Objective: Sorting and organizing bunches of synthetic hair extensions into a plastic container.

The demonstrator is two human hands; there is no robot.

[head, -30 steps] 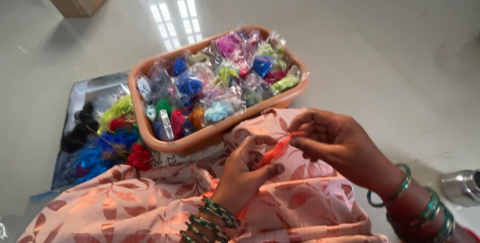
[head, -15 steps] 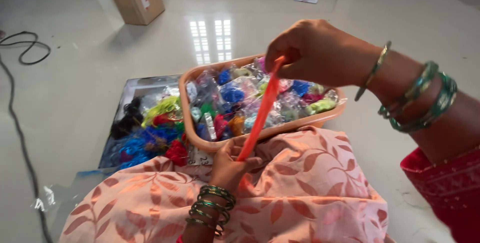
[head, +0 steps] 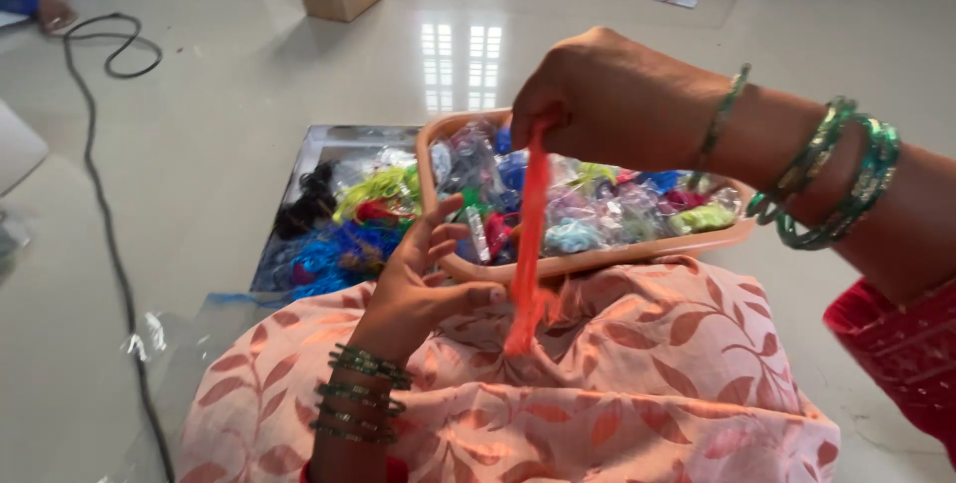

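Orange thread drawn up over a lap

Right hand (head: 612, 95), upper centre, pinches the thread (head: 531, 234); left hand (head: 423, 284) below is released, fingers spread beside the basket (head: 597, 259).

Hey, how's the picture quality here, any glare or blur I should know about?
Head view: window glare on the glossy floor behind the basket; the orange strand is motion-smeared below the right hand; the left hand reads fairly sharp; soft, even daylight.

The right hand (head: 607, 100) now lifts the orange thread bundle (head: 530, 244) high and vertical; the left hand (head: 423, 289) has let go, fingers spread.
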